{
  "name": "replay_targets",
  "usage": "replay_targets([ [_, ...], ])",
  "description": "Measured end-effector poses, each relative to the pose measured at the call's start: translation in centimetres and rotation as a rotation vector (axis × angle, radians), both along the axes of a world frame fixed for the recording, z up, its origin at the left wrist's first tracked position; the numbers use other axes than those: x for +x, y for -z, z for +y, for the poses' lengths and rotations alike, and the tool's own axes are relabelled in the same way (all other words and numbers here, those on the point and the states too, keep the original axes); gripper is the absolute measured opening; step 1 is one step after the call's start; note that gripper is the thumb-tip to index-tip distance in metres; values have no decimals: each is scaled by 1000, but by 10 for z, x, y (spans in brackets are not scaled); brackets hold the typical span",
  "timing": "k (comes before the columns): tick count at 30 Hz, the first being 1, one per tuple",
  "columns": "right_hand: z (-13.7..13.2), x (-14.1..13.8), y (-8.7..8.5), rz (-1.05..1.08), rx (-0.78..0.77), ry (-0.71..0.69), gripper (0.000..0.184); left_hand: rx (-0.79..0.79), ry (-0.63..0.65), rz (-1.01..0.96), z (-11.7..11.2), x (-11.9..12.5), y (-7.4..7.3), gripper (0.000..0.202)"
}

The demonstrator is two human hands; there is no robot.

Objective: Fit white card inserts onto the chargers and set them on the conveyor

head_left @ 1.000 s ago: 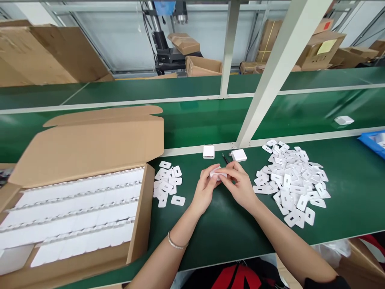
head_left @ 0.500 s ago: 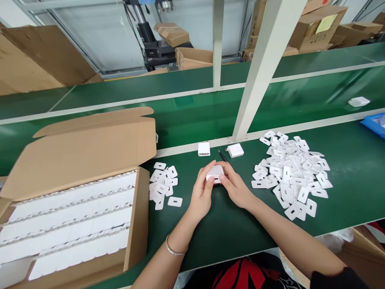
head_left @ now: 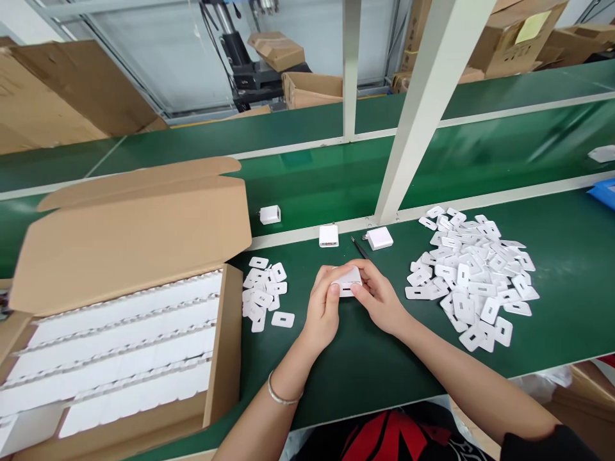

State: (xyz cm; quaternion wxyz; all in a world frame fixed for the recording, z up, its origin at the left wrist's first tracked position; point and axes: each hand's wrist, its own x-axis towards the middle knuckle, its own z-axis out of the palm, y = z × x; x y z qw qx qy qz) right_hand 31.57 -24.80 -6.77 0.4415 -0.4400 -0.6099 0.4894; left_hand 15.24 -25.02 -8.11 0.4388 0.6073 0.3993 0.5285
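Note:
Both my hands hold one white charger [head_left: 348, 276] over the near middle of the green table. My left hand [head_left: 324, 307] grips its left side, the thumb on the near face. On the other side my right hand [head_left: 382, 301] is closed around it, thumb pressed by the dark slot in that face. Just beyond lie a white charger with its inner parts showing [head_left: 329, 235], black tweezers [head_left: 359, 248] and another charger with prongs [head_left: 379, 238]. A small heap of white slotted plates [head_left: 262, 299] is left of my hands; a larger heap of plates [head_left: 473, 275] is to the right.
An open cardboard box [head_left: 223, 346] with rows of white pieces stands at the left, its lid raised. Behind the table runs a green belt [head_left: 307, 186] carrying a white charger [head_left: 270, 214]. A slanted white post [head_left: 423, 115] rises at the table's back edge. A blue tray [head_left: 604, 194] is far right.
The charger on the belt has come out from behind the box lid, moving right. Another white piece on the belt has moved toward the right edge. My hands keep hold of their charger, its slotted face now pressed flush.

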Motion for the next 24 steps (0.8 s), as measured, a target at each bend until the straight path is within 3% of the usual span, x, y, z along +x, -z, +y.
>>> replay_targets([
  [7, 1, -1, 1, 51, -37, 27, 48, -39, 4, -11, 0, 4, -6, 45],
  [18, 0, -7, 3, 138, -108, 35, 44, -9, 28, -20, 0, 5, 7, 42],
  [24, -4, -8, -3, -29, -82, 34, 46, -29, -10, 8, 0, 8, 10, 41],
])
